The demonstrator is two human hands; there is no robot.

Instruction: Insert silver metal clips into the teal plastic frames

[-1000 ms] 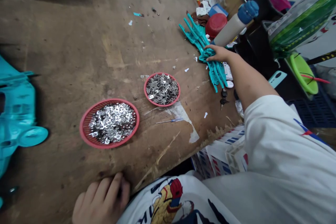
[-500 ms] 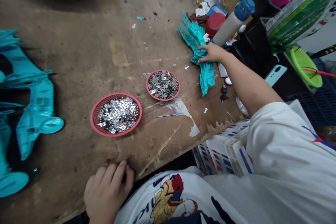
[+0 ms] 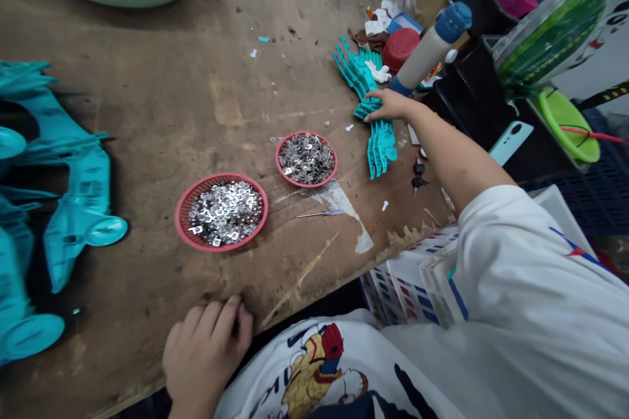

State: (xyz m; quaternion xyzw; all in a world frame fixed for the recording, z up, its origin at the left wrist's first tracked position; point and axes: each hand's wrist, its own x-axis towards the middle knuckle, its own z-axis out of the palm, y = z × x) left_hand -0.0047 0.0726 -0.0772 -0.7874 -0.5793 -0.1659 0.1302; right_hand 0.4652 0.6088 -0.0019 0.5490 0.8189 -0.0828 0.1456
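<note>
Head view: my right hand [image 3: 388, 105] grips the middle of a stack of long turquoise plastic parts [image 3: 381, 150], long axis eleven-to-five o'clock. Stack sits at one o'clock from my farther left hand [image 3: 209, 340], loosely curled, contents can't tell.

Turquoise parts [image 3: 382, 147], reddish-pink baskets [image 3: 221, 248], silvery metal pieces [image 3: 226, 213], brown table [image 3: 162, 111], white printed shirt [image 3: 515, 262]

A bundle of turquoise molded-plastic parts [image 3: 382, 149], long and prong-ended, lies closely nested on the wooden tabletop's [image 3: 314, 88] right side.
</note>
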